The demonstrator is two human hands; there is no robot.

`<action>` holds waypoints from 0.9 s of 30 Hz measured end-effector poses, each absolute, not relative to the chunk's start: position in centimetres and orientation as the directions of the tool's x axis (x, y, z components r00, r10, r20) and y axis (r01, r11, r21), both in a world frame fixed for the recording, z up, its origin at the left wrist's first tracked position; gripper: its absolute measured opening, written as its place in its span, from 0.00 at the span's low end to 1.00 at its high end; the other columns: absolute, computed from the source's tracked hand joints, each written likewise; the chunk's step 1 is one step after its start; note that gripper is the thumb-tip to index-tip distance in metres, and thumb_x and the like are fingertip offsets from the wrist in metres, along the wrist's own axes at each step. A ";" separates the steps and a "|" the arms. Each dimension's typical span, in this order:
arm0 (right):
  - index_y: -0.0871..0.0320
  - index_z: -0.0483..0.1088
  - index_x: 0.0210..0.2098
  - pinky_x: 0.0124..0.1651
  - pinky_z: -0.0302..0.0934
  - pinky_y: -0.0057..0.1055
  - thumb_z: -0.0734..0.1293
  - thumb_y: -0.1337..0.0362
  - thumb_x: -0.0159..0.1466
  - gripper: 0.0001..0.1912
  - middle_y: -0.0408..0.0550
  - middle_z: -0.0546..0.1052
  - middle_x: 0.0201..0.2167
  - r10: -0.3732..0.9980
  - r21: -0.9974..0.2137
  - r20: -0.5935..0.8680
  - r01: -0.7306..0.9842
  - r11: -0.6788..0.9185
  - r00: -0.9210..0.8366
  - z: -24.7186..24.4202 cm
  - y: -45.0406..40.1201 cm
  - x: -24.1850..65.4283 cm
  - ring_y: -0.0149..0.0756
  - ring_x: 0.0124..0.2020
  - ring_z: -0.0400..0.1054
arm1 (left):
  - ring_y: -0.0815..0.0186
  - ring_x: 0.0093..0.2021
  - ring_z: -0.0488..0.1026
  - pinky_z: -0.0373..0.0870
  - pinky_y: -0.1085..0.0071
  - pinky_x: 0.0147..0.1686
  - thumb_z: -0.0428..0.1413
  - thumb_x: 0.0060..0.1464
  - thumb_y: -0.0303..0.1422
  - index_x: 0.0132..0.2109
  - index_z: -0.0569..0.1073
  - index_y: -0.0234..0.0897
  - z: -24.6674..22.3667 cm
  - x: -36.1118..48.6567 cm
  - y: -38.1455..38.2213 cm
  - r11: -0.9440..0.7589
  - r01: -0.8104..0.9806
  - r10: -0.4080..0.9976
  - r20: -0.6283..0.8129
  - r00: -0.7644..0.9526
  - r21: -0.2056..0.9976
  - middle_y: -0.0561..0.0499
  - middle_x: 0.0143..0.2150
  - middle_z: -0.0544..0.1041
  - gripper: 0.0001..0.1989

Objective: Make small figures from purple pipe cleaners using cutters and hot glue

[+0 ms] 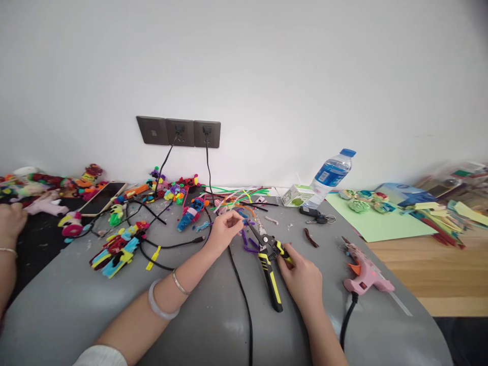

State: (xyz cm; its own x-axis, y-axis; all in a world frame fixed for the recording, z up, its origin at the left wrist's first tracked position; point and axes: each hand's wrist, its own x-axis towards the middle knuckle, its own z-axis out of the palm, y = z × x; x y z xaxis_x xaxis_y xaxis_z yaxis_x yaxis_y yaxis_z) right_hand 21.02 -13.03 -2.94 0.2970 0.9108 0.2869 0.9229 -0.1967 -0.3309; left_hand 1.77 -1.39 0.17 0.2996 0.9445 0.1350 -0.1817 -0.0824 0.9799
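My right hand (303, 277) grips one handle of wire-cutting pliers (271, 277) with black and yellow grips. Their handles are spread and the jaws stand apart, pointing away from me over the grey table. Just left of the jaws, my left hand (225, 233) pinches thumb and forefinger together; a small bluish bit shows at the fingertips, too small to name. Short purple pipe cleaner pieces (249, 248) lie beneath and beside the jaws. Behind them is a loose bunch of long coloured pipe cleaners (244, 195).
Pipe cleaner figures (120, 248), a phone (102, 199) and black cables (240, 284) cover the left side. A water bottle (331, 175), small carton (297, 195), keys (324, 219) and pink glue gun (366, 272) stand or lie right. Another person's hand (11, 223) rests far left.
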 end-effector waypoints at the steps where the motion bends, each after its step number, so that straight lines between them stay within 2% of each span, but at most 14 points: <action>1: 0.53 0.75 0.43 0.25 0.46 0.24 0.64 0.62 0.61 0.12 0.45 0.80 0.26 0.911 -0.332 0.284 0.922 -0.198 0.298 -2.9 -13.0 21.0 0.37 0.27 0.72 | 0.68 0.26 0.71 0.69 0.74 0.23 0.61 0.44 0.35 0.29 0.71 0.35 0.2 1.8 -1.4 -0.071 -0.190 0.946 0.126 0.298 0.979 0.55 0.23 0.69 0.08; 15: 0.53 0.76 0.42 0.25 0.45 0.25 0.63 0.62 0.61 0.12 0.45 0.79 0.25 0.913 -0.339 0.248 0.912 -0.232 0.325 -2.4 -13.1 20.9 0.38 0.27 0.72 | 0.65 0.30 0.74 0.73 0.70 0.29 0.63 0.44 0.36 0.32 0.75 0.35 0.4 1.7 -1.4 -0.031 -0.195 0.949 0.090 0.303 0.980 0.52 0.26 0.74 0.10; 19: 0.53 0.75 0.42 0.25 0.45 0.25 0.62 0.62 0.62 0.13 0.46 0.79 0.25 0.912 -0.347 0.255 0.911 -0.223 0.321 -2.3 -13.1 20.8 0.38 0.28 0.72 | 0.68 0.28 0.71 0.70 0.72 0.29 0.60 0.46 0.33 0.36 0.78 0.35 0.6 1.5 -1.5 -0.150 -0.117 0.941 0.178 0.289 0.982 0.51 0.28 0.76 0.08; 23: 0.53 0.76 0.41 0.25 0.44 0.25 0.62 0.62 0.61 0.12 0.45 0.77 0.23 0.909 -0.355 0.267 0.910 -0.215 0.319 -2.3 -13.1 20.8 0.37 0.26 0.71 | 0.69 0.27 0.69 0.67 0.73 0.28 0.58 0.49 0.32 0.35 0.79 0.35 0.7 1.4 -1.7 -0.270 -0.046 0.927 0.273 0.256 0.962 0.51 0.28 0.77 0.07; 27: 0.53 0.75 0.40 0.25 0.44 0.25 0.63 0.62 0.61 0.11 0.44 0.78 0.24 0.912 -0.352 0.259 0.910 -0.219 0.320 -2.2 -13.1 20.8 0.37 0.26 0.71 | 0.70 0.24 0.66 0.63 0.75 0.25 0.57 0.51 0.30 0.35 0.79 0.36 0.6 1.2 -1.8 -0.359 0.070 0.913 0.334 0.236 0.931 0.52 0.26 0.76 0.07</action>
State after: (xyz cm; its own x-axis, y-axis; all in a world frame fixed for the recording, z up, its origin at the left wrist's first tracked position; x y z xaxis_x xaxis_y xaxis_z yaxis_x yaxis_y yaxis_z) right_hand 20.75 -13.12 -2.24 0.3196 0.9115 0.2589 0.9101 -0.2192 -0.3515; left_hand 1.23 -1.84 0.60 0.2361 0.9126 0.3339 0.0699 -0.3587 0.9308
